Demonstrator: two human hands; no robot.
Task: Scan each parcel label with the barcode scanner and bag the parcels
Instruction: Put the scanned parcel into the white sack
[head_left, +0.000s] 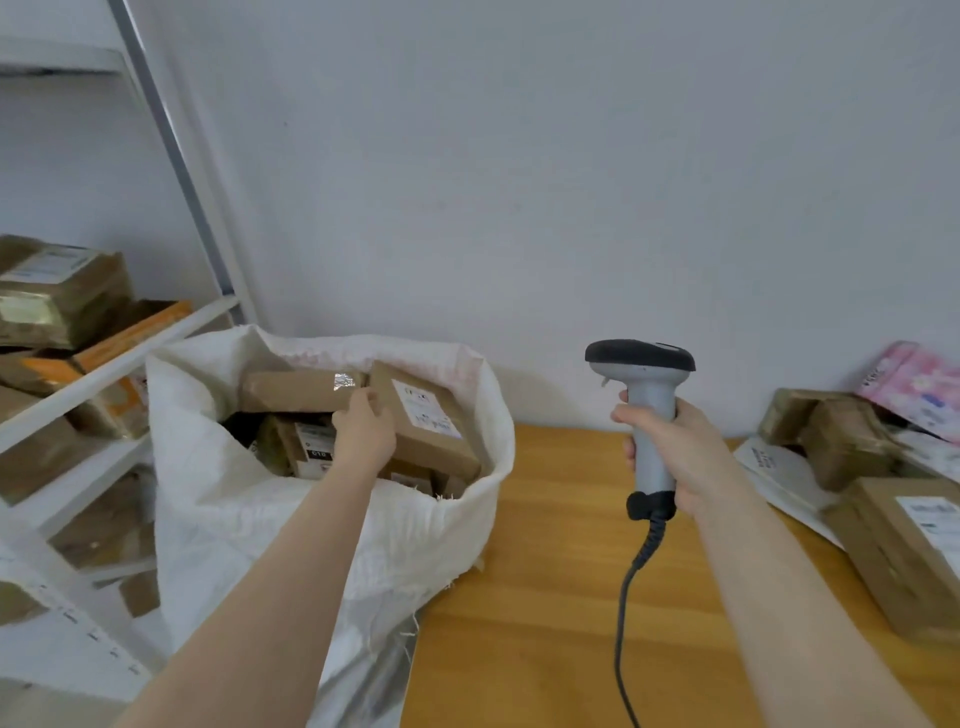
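Beside the wooden table (545, 571), a white sack (208, 493) already holds several parcels (311, 452), the left hand (363, 434) gripping the edge of a labelled parcel (431, 421) on top. The right hand (685, 457) clasps the barcode scanner (649, 384) upright over the table; more parcels (893, 551) piled at its right edge suggest work remains.

Head cam looks fwd/down, close over sack (208, 467) & table (545, 597).

White shelving rack (119, 361) at left, wooden tabletop (561, 597), plain grey wall (519, 156)
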